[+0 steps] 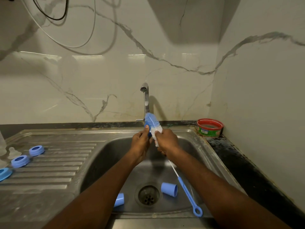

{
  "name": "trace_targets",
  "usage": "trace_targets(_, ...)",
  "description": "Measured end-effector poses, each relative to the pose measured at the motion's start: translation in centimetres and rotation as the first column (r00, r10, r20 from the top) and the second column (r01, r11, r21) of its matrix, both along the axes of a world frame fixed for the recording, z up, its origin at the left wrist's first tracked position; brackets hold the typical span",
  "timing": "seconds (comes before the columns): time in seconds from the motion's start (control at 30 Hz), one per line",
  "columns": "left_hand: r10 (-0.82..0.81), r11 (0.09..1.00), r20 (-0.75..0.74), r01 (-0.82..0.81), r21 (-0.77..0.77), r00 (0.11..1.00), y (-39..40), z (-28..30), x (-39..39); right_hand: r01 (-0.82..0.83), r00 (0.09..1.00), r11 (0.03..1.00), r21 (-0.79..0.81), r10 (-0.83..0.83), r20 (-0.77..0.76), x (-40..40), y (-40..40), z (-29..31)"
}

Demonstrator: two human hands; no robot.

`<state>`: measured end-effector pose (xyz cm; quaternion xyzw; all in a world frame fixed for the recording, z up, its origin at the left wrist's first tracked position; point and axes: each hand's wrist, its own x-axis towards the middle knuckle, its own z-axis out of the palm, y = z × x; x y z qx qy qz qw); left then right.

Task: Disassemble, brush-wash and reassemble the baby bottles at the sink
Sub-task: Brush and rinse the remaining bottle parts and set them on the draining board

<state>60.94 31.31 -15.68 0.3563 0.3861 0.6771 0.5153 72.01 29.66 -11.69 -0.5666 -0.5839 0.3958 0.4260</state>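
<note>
Marble-patterned wall panels stand behind a steel sink (pixel 99 146), and both hands are raised over the basin, just under the tap (pixel 145 96). Between them is the bottle brush (pixel 152 123), its blue and white bristles up and its long blue handle hanging down toward the drain (pixel 148 195). The right hand (pixel 166 141) is curled around the lower white bristles and the wire stem, so the brush stays steady near the spout. The left hand (pixel 141 142) pinches a small blue part (pixel 147 128) against the bristles; I cannot tell which piece it is, probably a ring or cap being scrubbed. I see no clear stream of water.

Two blue caps (pixel 169 189) lie on their sides on the basin floor, one on each side of the drain, I think waiting for their wash. On the ribbed draining board at the left, three blue screw rings (pixel 36 150) sit in a row with a clear teat (pixel 13 152) beside them, kept apart from the basin, perhaps so they can drain. A red-rimmed tub (pixel 209 128) stands on the bench in the right corner, well apart from the work.
</note>
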Motion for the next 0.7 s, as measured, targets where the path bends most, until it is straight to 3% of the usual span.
trace_targets(0.1, -0.143, 0.989, 0.041, 0.142, 0.033, 0.989, -0.5, 0.4, 0.3, 0.069, 0.998, 0.998, 0.011, -0.069, 0.004, 0.8, 0.7, 0.5)
trace_targets(0.17, -0.106, 0.994, 0.044, 0.104, 0.045, 0.993, -0.4, 0.7, 0.5, 0.078, 0.997, 0.997, 0.022, -0.078, 0.001, 1.0, 0.9, 0.8)
trace_targets(0.3, 0.072, 0.997, 0.091, -0.074, 0.016, 0.993, 0.1, 1.0, 0.4, 0.006, 0.924, 0.982, 0.19, -0.078, 0.373, 0.5, -0.2, 0.7)
trace_targets(0.43, -0.03, 0.999, 0.149, 0.025, 0.038, 0.988, -0.4, 1.4, 0.1, -0.015, 0.776, 0.911, 0.413, -0.25, 0.58, 1.0, -1.6, 1.6)
trace_targets(0.57, -0.109, 0.99, 0.218, 0.086, 0.109, 0.97, -0.9, 2.0, -0.1, 0.053, 0.746, 0.9, 0.433, -0.324, 0.582, 2.1, -1.1, 2.5)
trace_targets(0.7, -0.045, 0.996, 0.234, 0.026, 0.086, 0.971, -0.9, 2.0, -0.2, -0.011, 0.768, 0.922, 0.386, -0.24, 0.594, 1.8, -1.1, 1.6)
